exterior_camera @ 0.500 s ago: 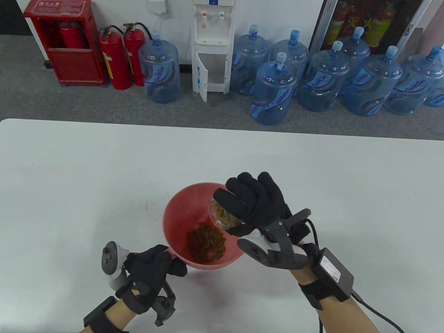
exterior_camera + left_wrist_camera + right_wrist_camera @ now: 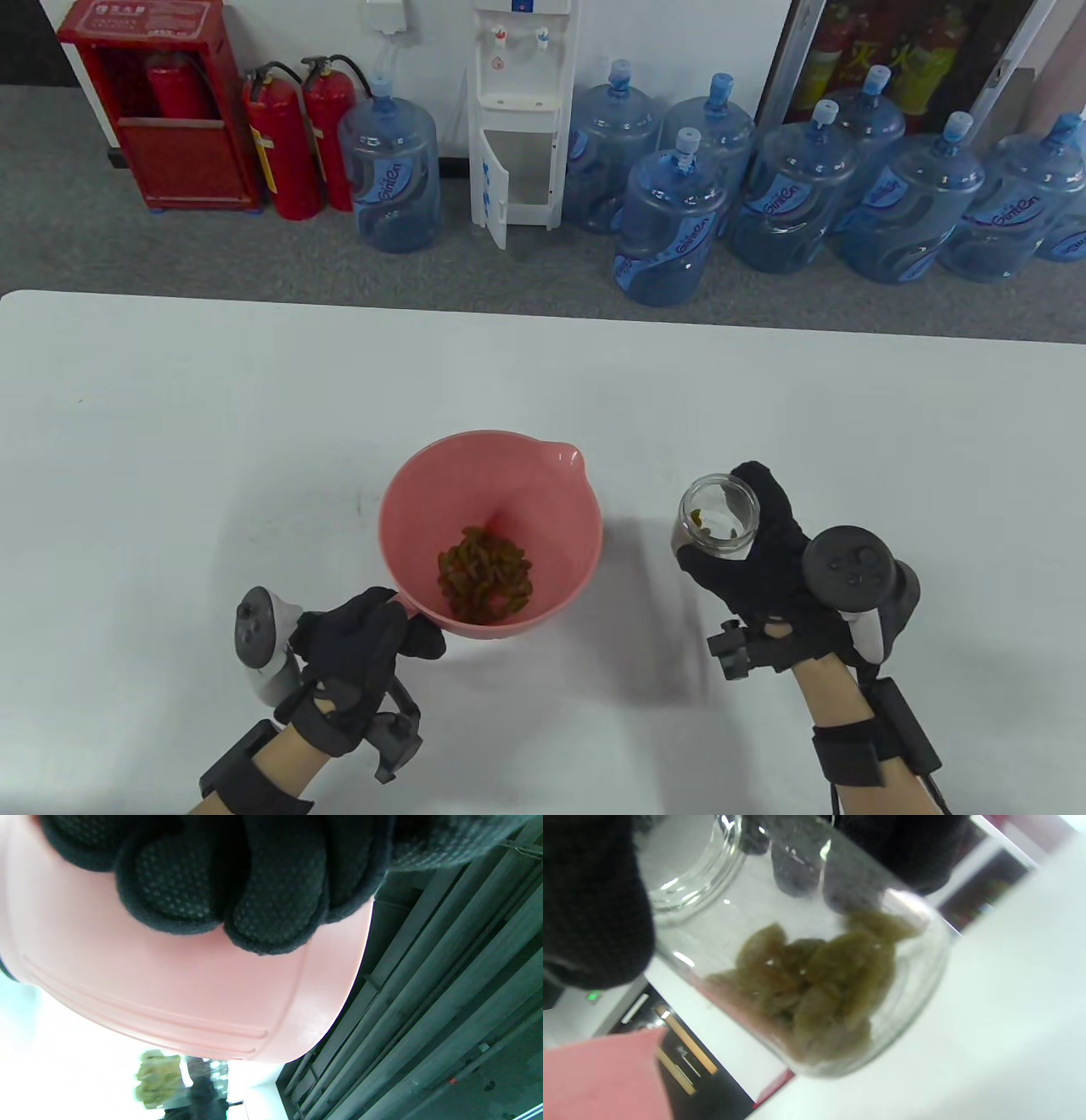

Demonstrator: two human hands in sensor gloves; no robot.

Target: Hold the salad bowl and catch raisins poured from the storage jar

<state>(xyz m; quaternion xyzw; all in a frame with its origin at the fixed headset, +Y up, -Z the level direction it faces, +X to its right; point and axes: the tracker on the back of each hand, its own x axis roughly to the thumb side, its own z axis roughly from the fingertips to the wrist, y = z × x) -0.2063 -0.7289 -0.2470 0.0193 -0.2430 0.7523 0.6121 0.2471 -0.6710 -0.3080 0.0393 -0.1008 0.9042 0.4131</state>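
My right wrist view shows raisins (image 2: 814, 984) left inside the jar (image 2: 718, 515) my right hand (image 2: 776, 569) grips, while my left hand (image 2: 361, 641) clamps the bowl (image 2: 407, 509), fingertips hidden overhead.

Pink salad bowl (image 2: 543, 475) holds raisins (image 2: 485, 582); glass storage jar (image 2: 718, 516) (nearly empty) upright.

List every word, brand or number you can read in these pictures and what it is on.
"Ginten", as best it reads: blue water jugs on the floor.
Red cabinet: sign on top too small to read.
Posters at back right: characters blurred.
Bowl, jar, gloves: no text.
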